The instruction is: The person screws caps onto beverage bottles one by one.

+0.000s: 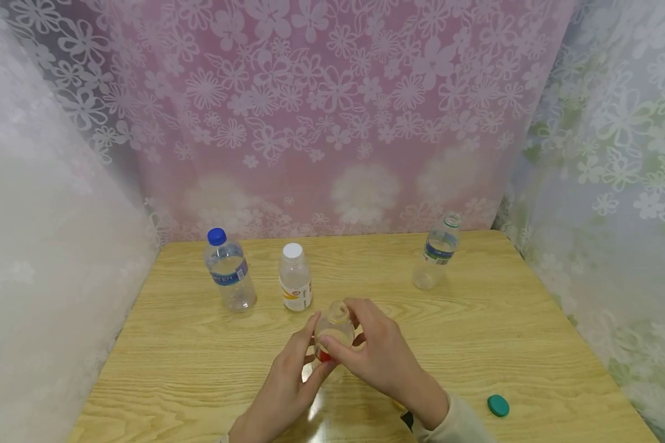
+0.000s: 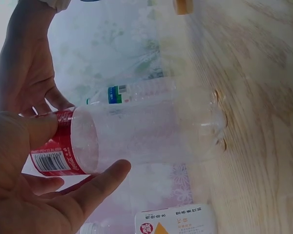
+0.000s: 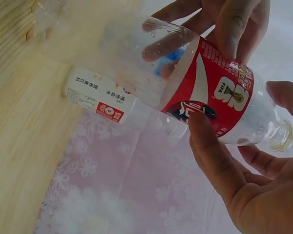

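Note:
A clear plastic cola bottle (image 1: 338, 312) with a red label (image 3: 224, 92) is between both hands at the front middle of the table; its mouth has no cap. The left hand (image 1: 290, 375) grips it around the label, thumb on the near side. With curled fingers and thumb, the right hand (image 1: 385, 351) holds the shoulder just below the neck. In the left wrist view the bottle's base is close to the tabletop; whether it touches, I cannot tell. A yellow-orange cap (image 2: 183, 6) lies near the right wrist, mostly covered by it in the head view.
Beyond the hands, a water bottle with a blue cap (image 1: 229, 274) and a white-capped bottle (image 1: 295, 280) stand on the left. An uncapped, blue-labelled bottle (image 1: 436, 252) is at the back right. A green cap (image 1: 498, 405) lies front right. Floral curtains (image 1: 332, 123) surround the wooden table (image 1: 199, 369).

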Available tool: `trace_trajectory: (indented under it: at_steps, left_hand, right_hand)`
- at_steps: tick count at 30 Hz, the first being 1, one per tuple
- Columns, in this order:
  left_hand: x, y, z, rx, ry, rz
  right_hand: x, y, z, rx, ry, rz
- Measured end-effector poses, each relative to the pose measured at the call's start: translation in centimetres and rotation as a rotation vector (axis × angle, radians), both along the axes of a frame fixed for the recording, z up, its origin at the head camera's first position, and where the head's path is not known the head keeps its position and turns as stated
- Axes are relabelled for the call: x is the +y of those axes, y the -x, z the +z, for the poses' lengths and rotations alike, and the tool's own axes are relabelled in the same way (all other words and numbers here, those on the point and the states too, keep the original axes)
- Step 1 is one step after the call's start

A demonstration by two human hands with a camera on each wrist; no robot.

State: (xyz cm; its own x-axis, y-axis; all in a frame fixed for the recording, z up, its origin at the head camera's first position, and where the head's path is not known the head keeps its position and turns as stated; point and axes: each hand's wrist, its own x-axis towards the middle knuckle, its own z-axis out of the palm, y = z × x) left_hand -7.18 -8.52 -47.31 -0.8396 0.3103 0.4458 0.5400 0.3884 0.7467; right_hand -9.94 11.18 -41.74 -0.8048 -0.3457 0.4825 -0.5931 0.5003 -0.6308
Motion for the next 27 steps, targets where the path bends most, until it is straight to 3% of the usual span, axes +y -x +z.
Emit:
trace_trajectory:
  at_steps: [6, 11, 17, 21, 27]
  left_hand:
    - [-0.6, 0.2, 0.1, -0.122, -0.026, -0.013]
    - [-0.9, 0.5, 0.1, -0.157, -0.014, -0.045]
    - [-0.9, 0.9, 0.0, -0.143, 0.023, -0.072]
    - [-0.9, 1.0, -0.2, -0.101, 0.03, -0.087]
    - [-1.1, 1.0, -0.3, -0.148, 0.017, -0.099]
  right_hand:
    - [-0.2, 0.0, -1.0, 0.09, 0.012, 0.02]
    - [0.2, 0.1, -1.1, 0.088, 0.003, 0.072]
    - [3.0, 0.3, -1.0, -0.018, -0.075, 0.143]
    - [4.9, 0.1, -2.2, -0.134, -0.178, 0.108]
    - [7.2, -0.1, -3.3, -0.286, -0.389, 0.085]
